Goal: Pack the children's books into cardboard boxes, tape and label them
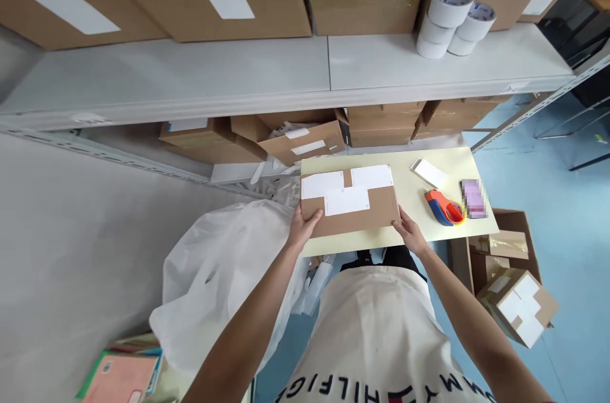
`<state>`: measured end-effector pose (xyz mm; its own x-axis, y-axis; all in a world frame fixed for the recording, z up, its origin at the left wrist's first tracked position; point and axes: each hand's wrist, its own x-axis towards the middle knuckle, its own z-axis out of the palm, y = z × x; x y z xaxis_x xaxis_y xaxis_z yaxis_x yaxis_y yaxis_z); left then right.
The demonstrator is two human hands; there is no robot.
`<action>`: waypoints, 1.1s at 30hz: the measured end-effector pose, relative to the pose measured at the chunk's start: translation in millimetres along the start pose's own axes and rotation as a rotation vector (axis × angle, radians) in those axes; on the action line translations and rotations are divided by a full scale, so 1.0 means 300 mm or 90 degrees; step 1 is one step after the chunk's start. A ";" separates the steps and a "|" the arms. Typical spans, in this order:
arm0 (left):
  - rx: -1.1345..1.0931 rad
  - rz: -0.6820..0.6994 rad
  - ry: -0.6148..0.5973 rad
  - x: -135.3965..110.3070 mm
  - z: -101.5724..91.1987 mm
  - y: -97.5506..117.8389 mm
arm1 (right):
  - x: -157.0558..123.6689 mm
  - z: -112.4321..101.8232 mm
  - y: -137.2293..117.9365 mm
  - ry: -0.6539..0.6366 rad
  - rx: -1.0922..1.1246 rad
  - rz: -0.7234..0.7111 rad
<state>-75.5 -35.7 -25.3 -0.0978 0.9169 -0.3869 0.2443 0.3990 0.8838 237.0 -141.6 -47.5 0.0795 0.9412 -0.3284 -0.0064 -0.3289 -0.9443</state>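
Note:
A brown cardboard box point(355, 220) lies in front of me over the pale yellow table point(414, 238), with three white labels point(347, 201) on its upper face. My left hand point(302, 225) grips its left end, thumb on top. At the opposite end, my right hand point(408, 231) holds the lower right corner. The undersides of both hands are hidden, and I cannot tell whether the box rests fully on the table. Right of the box lie a red and blue tape dispenser point(443, 207) and a small white box point(429, 172).
A phone-like purple item point(473, 198), blurred out, lies near the table's right edge. White tape rolls point(443, 18) stand on the grey shelf point(214, 72) ahead. An open carton point(519, 218) with boxes stands on the floor at right; a white plastic bag point(229, 269) bulges at left.

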 end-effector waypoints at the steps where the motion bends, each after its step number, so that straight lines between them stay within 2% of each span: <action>1: 0.015 -0.004 -0.002 0.003 0.001 0.000 | 0.006 -0.005 -0.005 -0.008 -0.007 0.007; 4: 0.106 0.028 0.021 0.010 -0.008 0.007 | 0.016 -0.039 -0.019 -0.044 -0.060 0.018; 7: 0.247 0.136 0.129 0.001 -0.003 0.044 | 0.030 -0.114 -0.031 -0.073 -0.179 -0.028; 9: 0.326 0.227 0.163 -0.010 0.029 0.098 | 0.063 -0.198 -0.040 -0.042 -0.287 -0.072; 12: 0.388 0.344 0.105 -0.009 0.147 0.224 | 0.171 -0.358 -0.050 0.080 -0.452 -0.068; 14: 0.418 0.389 0.041 0.015 0.276 0.320 | 0.277 -0.460 -0.050 0.135 -0.557 -0.031; 16: 0.458 0.413 -0.049 0.059 0.434 0.405 | 0.391 -0.537 -0.042 0.141 -0.646 -0.001; 18: 0.516 0.411 -0.162 0.114 0.605 0.466 | 0.490 -0.585 -0.025 0.122 -0.705 0.017; 20: 0.588 0.392 -0.282 0.170 0.762 0.496 | 0.555 -0.610 -0.002 0.096 -0.730 0.014; 23: 0.681 0.332 -0.401 0.239 0.926 0.489 | 0.581 -0.629 0.031 0.061 -0.727 -0.005; 26: 0.702 0.275 -0.429 0.279 0.986 0.449 | 0.557 -0.646 0.044 0.036 -0.717 -0.012; 31: 0.643 0.195 -0.422 0.301 0.990 0.397 | 0.523 -0.672 0.024 0.028 -0.713 -0.031; 33: 0.599 0.163 -0.412 0.307 1.011 0.392 | 0.518 -0.675 0.007 0.021 -0.715 -0.055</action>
<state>236.9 93.3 -36.9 0.5008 0.6865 -0.5271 0.8302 -0.2088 0.5168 451.3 -11.7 -96.5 0.0627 0.9672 -0.2461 0.9001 -0.1613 -0.4047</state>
